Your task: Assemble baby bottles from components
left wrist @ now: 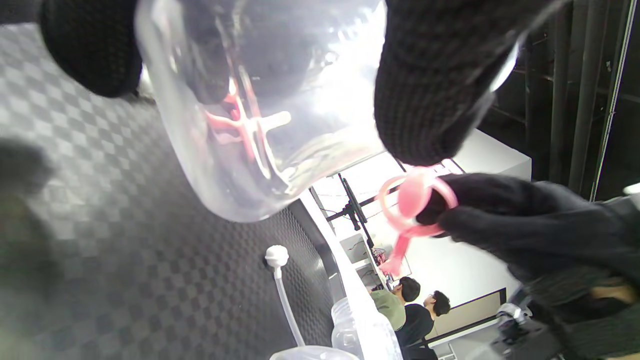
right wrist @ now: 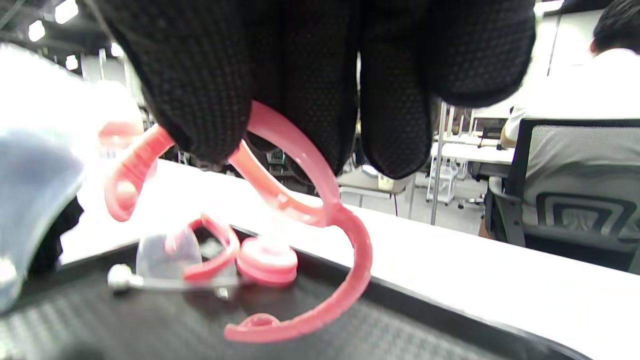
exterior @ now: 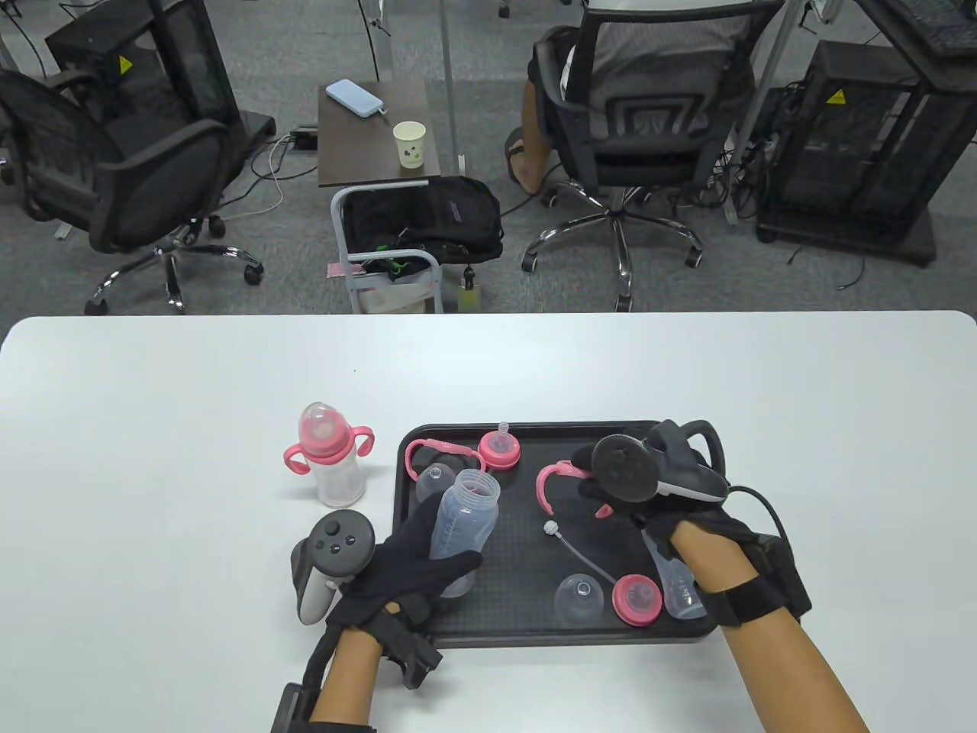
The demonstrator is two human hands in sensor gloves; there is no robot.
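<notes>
tray (exterior: 534,635) crowded, table (exterior: 801,397) right open

The right hand (exterior: 656,489) and its tracker hide much of the pink handle ring (exterior: 556,477). A clear bottle (exterior: 675,584) lies partly hidden under the right wrist. The seated person's (exterior: 611,69) upper body is cut off at the far edge.

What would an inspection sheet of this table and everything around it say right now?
Surface: white table, black tray.
Job's things: finished bottle beside the tray; clear bottle, pink handle ring, straw, pink lid at the tray.
Clutter: nothing seen.
Hands: left hand grips the clear bottle; right hand pinches the pink handle ring.
Cables: glove cable.
Surroundings: office chairs, paper cup.
</notes>
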